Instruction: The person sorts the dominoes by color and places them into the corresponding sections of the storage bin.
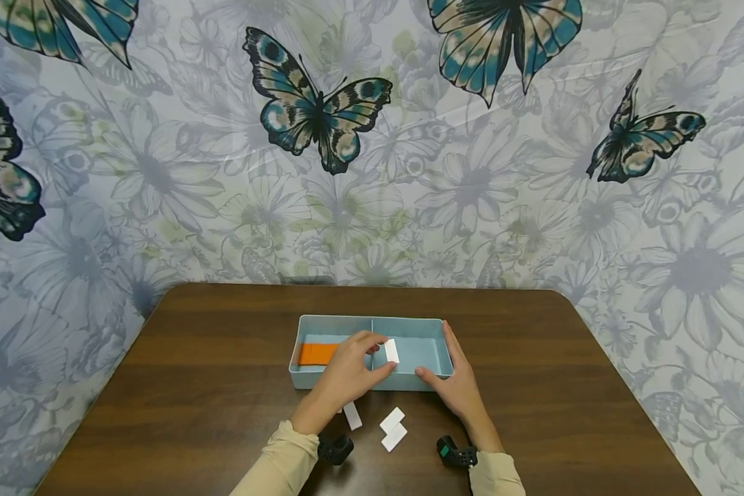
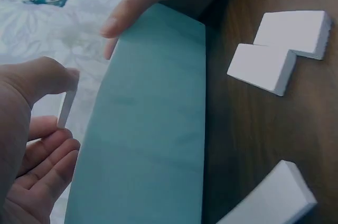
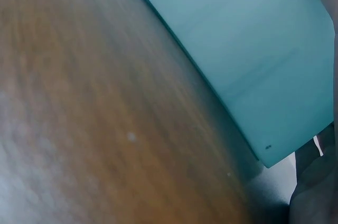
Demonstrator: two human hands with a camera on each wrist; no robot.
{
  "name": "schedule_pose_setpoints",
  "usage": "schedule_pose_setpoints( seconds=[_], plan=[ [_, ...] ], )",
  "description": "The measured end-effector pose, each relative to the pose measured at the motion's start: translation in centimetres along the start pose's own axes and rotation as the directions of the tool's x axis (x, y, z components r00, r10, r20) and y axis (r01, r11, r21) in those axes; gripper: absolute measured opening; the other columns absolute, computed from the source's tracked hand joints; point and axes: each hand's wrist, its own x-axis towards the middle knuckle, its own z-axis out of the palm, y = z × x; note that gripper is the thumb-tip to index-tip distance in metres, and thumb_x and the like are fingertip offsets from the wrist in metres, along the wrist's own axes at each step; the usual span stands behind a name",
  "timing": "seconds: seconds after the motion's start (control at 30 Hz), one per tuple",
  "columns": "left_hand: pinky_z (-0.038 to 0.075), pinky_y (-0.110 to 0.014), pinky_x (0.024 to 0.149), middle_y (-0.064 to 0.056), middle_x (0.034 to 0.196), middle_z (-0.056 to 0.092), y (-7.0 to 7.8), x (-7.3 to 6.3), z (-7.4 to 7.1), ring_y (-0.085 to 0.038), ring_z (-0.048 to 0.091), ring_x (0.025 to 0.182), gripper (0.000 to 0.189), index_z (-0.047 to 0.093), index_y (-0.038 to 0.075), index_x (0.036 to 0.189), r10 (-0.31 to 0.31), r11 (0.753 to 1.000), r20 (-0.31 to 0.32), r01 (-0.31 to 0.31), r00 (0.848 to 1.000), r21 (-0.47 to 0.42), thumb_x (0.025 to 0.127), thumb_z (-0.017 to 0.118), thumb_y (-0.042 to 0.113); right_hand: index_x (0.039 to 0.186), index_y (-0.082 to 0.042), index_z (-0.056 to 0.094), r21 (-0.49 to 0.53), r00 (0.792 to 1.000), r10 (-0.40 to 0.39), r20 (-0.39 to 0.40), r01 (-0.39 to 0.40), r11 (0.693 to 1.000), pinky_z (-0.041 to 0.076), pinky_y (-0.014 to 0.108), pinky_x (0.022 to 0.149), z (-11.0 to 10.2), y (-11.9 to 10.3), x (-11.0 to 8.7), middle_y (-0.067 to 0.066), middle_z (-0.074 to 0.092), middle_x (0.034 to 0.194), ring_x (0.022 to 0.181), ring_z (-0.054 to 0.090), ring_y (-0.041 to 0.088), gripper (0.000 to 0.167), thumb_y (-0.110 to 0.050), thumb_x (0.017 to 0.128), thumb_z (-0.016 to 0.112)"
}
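Observation:
My left hand (image 1: 350, 368) pinches a small white rectangular block (image 1: 391, 350) between thumb and fingers, over the light blue divided box (image 1: 403, 384). The left wrist view shows that block (image 2: 66, 109) edge-on, thumb at its top and fingertips at its lower end. My right hand (image 1: 461, 389) holds the box's right end, thumb at the front wall and fingers along the short side. An orange flat piece (image 1: 317, 354) lies in the left compartment, partly hidden by the left hand. In the right wrist view the box's wall (image 3: 248, 60) fills the upper right.
Two white blocks (image 1: 394, 437) lie touching on the wooden table (image 1: 223, 358), in front of the box. Another white block (image 1: 352, 415) lies by the left wrist, partly covered. Black bands (image 1: 335, 450) sit on both wrists. A butterfly-print cloth (image 1: 372, 207) hangs behind the table.

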Motion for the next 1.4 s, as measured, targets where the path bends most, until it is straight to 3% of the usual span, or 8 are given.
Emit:
schedule_pose_setpoints(
  seconds=[0.27, 0.87, 1.13, 1.4],
  plan=[
    [0.06, -0.034, 0.082, -0.009, 0.116, 0.07, 0.9, 2.0, 0.7, -0.021, 0.069, 0.097, 0.043, 0.072, 0.004, 0.125, 0.004, 0.997, 0.094, -0.012, 0.996, 0.081, 0.09, 0.081, 0.028, 0.166, -0.022, 0.022, 0.002, 1.0, 0.007, 0.0, -0.007, 1.0, 0.027, 0.068, 0.118, -0.2, 0.1, -0.1, 0.006, 0.021, 0.172, 0.155, 0.026, 0.038, 0.103, -0.026, 0.085, 0.085],
    [0.059, -0.025, 0.077, -0.011, 0.117, 0.069, 1.5, 4.7, 3.3, -0.02, 0.071, 0.095, 0.043, 0.071, 0.002, 0.125, -0.019, 0.996, 0.233, -0.002, 0.972, 0.087, 0.091, 0.081, 0.027, 0.166, -0.015, 0.023, 0.003, 1.0, -0.011, 0.004, 0.011, 1.0, 0.025, 0.07, 0.118, -0.1, 0.3, -0.1, 0.004, 0.02, 0.172, 0.156, 0.022, 0.038, 0.101, -0.027, 0.087, 0.084],
    [0.057, -0.024, 0.075, -0.01, 0.116, 0.07, 2.4, 6.3, 4.0, -0.017, 0.07, 0.091, 0.043, 0.072, 0.002, 0.125, -0.033, 0.99, 0.294, -0.009, 0.955, 0.139, 0.091, 0.08, 0.026, 0.166, -0.023, 0.022, 0.02, 1.0, -0.008, 0.0, 0.008, 1.0, 0.024, 0.07, 0.118, -0.2, 0.2, -0.1, 0.004, 0.02, 0.172, 0.157, 0.022, 0.037, 0.101, -0.026, 0.086, 0.084],
    [0.058, -0.026, 0.077, -0.009, 0.118, 0.073, 2.3, 7.4, 4.9, -0.017, 0.071, 0.094, 0.039, 0.073, 0.004, 0.124, -0.089, 0.99, 0.331, 0.046, 0.939, 0.135, 0.091, 0.081, 0.024, 0.166, -0.027, 0.02, 0.019, 1.0, 0.001, 0.015, -0.001, 1.0, 0.027, 0.066, 0.119, -0.1, 0.0, -0.1, 0.004, 0.02, 0.172, 0.156, 0.022, 0.036, 0.102, -0.027, 0.087, 0.084]
  ],
)
